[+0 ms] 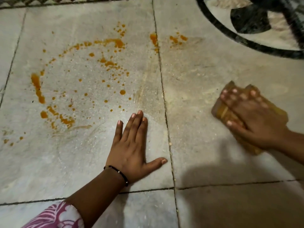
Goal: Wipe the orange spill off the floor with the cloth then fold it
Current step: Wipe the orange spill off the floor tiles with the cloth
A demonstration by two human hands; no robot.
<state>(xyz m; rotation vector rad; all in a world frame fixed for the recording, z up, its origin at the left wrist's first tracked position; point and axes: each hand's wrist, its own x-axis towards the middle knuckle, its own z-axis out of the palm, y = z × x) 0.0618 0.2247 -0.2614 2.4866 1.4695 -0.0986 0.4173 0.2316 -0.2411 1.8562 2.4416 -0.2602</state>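
Note:
Orange spill (79, 76) lies in a broken ring of blobs and droplets on the left grey floor tile, with a few more blobs (177, 39) past the tile joint at the top. My left hand (133, 148) rests flat on the floor below the spill, fingers straight and thumb spread. My right hand (253, 119) presses flat on a bunched, orange-stained yellow cloth (220, 111) on the right tile, blurred by motion. Most of the cloth is hidden under that hand.
Grey marble floor (213, 71) with dark joints between tiles. A black inlaid circle pattern (246, 41) sits at the top right. A patterned border (49, 0) runs along the top left edge. A shadow falls on the lower right tile.

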